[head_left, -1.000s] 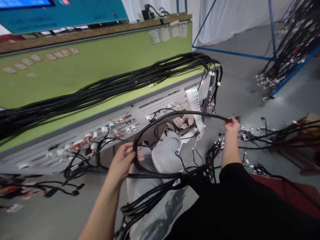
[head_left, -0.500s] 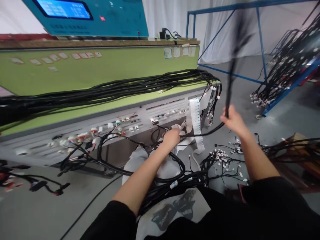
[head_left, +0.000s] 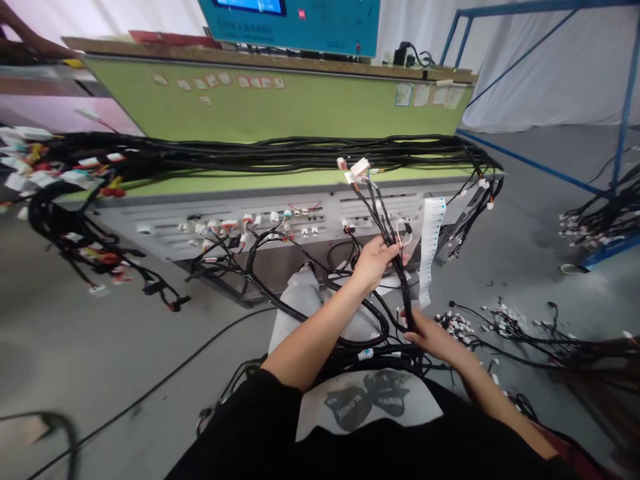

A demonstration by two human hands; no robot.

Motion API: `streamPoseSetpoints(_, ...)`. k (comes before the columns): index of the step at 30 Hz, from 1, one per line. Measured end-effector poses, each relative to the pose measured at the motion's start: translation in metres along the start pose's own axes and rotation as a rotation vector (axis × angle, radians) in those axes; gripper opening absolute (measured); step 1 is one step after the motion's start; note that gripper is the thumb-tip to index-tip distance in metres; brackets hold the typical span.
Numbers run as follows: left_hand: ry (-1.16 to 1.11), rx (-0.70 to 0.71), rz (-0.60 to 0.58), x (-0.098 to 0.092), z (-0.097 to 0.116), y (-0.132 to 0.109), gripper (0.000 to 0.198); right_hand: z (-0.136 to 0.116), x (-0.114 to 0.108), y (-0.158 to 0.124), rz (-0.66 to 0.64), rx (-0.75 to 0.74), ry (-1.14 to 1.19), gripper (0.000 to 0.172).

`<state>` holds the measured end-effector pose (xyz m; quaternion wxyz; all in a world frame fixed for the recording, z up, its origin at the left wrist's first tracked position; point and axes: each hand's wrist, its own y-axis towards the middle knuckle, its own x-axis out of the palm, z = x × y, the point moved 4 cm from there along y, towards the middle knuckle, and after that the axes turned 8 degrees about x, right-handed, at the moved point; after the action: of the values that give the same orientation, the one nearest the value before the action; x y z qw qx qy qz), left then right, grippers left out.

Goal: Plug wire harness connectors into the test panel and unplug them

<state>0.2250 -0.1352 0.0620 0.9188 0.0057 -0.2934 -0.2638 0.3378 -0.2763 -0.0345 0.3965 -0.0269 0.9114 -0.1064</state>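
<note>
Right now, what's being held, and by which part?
A black cable bundle: the left hand grips it just below the split toward its white connectors; the right hand holds it lower down.

The shirt print [head_left: 370, 404] appears to carry the word "BLONDIE" on its left-hand dark shape; the word beside it is blurred. Markings on the teal panel [head_left: 320, 32], paper slips [head_left: 211, 80] and white strip [head_left: 431, 250] are illegible.
</note>
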Motion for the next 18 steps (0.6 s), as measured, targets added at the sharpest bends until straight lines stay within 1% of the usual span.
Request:
streamPoseSetpoints(1, 0.019, 0.004, -0.024, 0.001, -0.001, -0.006, 0.038, -0.006, -0.01, 0.003, -0.033, -0.041, 0.084, 0.044)
streamPoseSetpoints(2, 0.043, 0.013, -0.034, 0.002, -0.002, -0.012, 0.037, -0.013, -0.024, 0.008, 0.0, -0.063, 0.178, 0.043)
streamPoseSetpoints(4, 0.11, 0.043, -0.026, 0.002, -0.004, -0.022, 0.035, -0.03, -0.056, 0.022, 0.145, -0.12, 0.395, 0.043)
streamPoseSetpoints(5, 0.146, 0.056, -0.019, 0.001, -0.006, -0.026, 0.034, -0.04, -0.07, 0.03, 0.191, -0.164, 0.523, 0.042)
streamPoseSetpoints(7, 0.199, 0.057, -0.026, -0.001, -0.01, -0.032, 0.032, -0.061, -0.091, 0.047, 0.273, -0.218, 0.758, 0.037)
streamPoseSetpoints(8, 0.214, 0.039, -0.045, -0.002, -0.013, -0.035, 0.032, -0.071, -0.097, 0.057, 0.291, -0.218, 0.836, 0.035)
streamPoseSetpoints(9, 0.224, 0.011, -0.07, -0.003, -0.015, -0.038, 0.031, -0.08, -0.099, 0.066, 0.284, -0.202, 0.886, 0.034)
streamPoseSetpoints(10, 0.235, -0.023, -0.098, -0.004, -0.018, -0.041, 0.03, -0.09, -0.099, 0.074, 0.237, -0.177, 0.915, 0.034)
streamPoseSetpoints(13, 0.283, -0.104, -0.16, -0.007, -0.025, -0.051, 0.027, -0.111, -0.085, 0.089, 0.001, -0.126, 0.965, 0.034)
streamPoseSetpoints(14, 0.294, -0.116, -0.164, -0.009, -0.026, -0.055, 0.026, -0.115, -0.08, 0.091, -0.052, -0.123, 0.996, 0.034)
streamPoseSetpoints(15, 0.299, -0.121, -0.163, -0.011, -0.027, -0.058, 0.026, -0.117, -0.076, 0.092, -0.074, -0.122, 1.038, 0.034)
streamPoseSetpoints(16, 0.299, -0.119, -0.157, -0.012, -0.028, -0.061, 0.026, -0.117, -0.073, 0.092, -0.067, -0.119, 1.089, 0.033)
streamPoseSetpoints(18, 0.277, -0.091, -0.127, -0.016, -0.028, -0.065, 0.029, -0.114, -0.068, 0.092, -0.022, -0.097, 1.192, 0.032)
